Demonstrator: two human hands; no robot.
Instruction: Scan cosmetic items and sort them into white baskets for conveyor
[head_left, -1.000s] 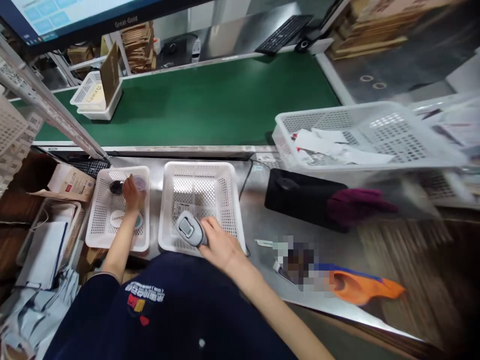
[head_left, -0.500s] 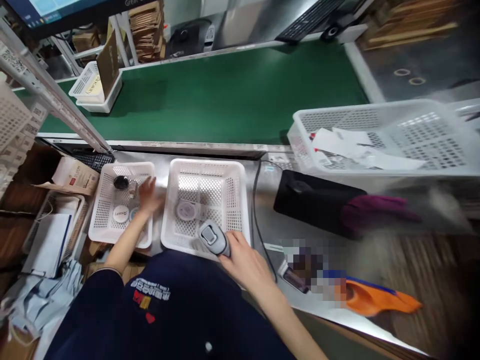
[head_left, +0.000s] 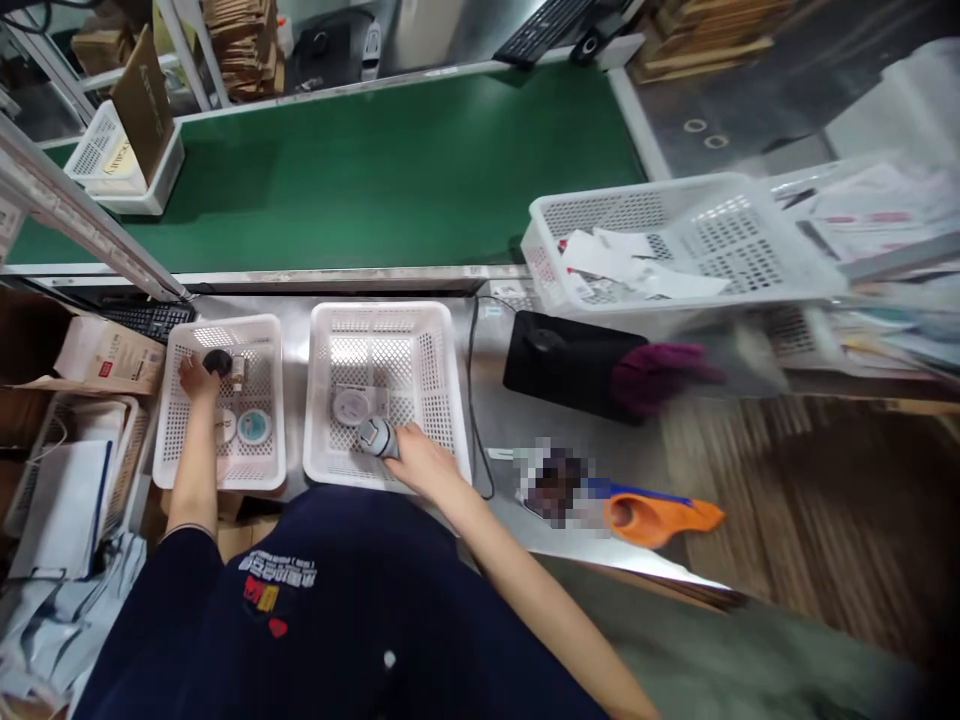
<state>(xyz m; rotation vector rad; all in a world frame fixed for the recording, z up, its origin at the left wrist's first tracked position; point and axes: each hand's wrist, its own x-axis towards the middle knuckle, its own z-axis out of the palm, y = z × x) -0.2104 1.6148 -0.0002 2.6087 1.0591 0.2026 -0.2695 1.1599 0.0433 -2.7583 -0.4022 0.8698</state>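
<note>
My left hand (head_left: 197,377) is inside the left white basket (head_left: 279,440), its fingers closed at the edge of a black round container (head_left: 217,362). Beside that container stands a small pale bottle (head_left: 238,372). A white round jar (head_left: 225,427), partly hidden by my forearm, and a jar with a teal label (head_left: 254,427) lie nearer to me. My right hand (head_left: 424,460) grips a grey handheld barcode scanner (head_left: 377,437) over the right white basket (head_left: 457,400). Under the scanner's head, a pale round item in clear packaging (head_left: 352,407) lies on that basket's floor.
Behind the baskets runs a green conveyor belt (head_left: 390,170) with a small basket (head_left: 161,185) at its left. A long white basket of papers (head_left: 780,250) stands at the right. A cable (head_left: 472,400), a black case (head_left: 570,370) and an orange-handled tool (head_left: 660,517) lie on the metal bench.
My left hand has moved left and down from the left basket's right side to the black round container. My right hand still holds the scanner over the right basket. The view has shifted right.
</note>
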